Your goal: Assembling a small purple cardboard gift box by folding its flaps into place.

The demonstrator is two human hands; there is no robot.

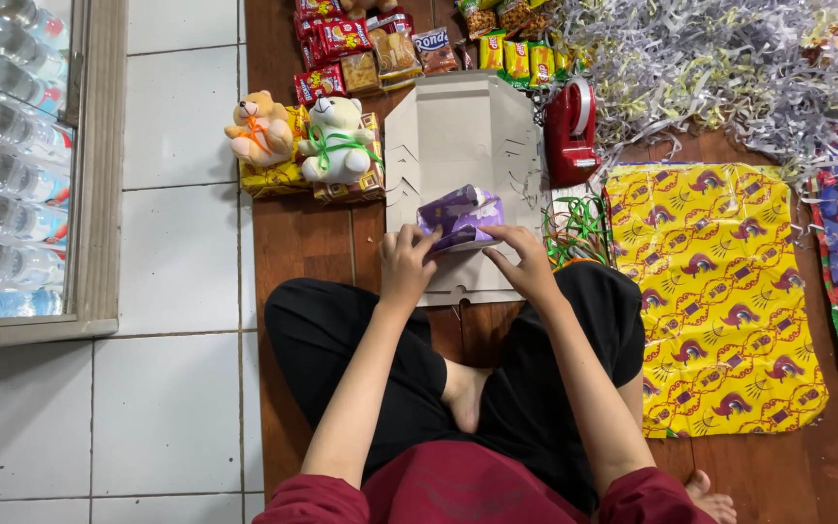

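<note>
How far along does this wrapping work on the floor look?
Done: two small teddy bears already sit on wrapped parcels tied with ribbon. In hand: the left hand and right hand both press a purple patterned packet over a flat grey cardboard box blank, which is not yet folded up. Left: the yellow patterned wrapping sheet lies spread and unused, and the snack packets remain loose.
</note>
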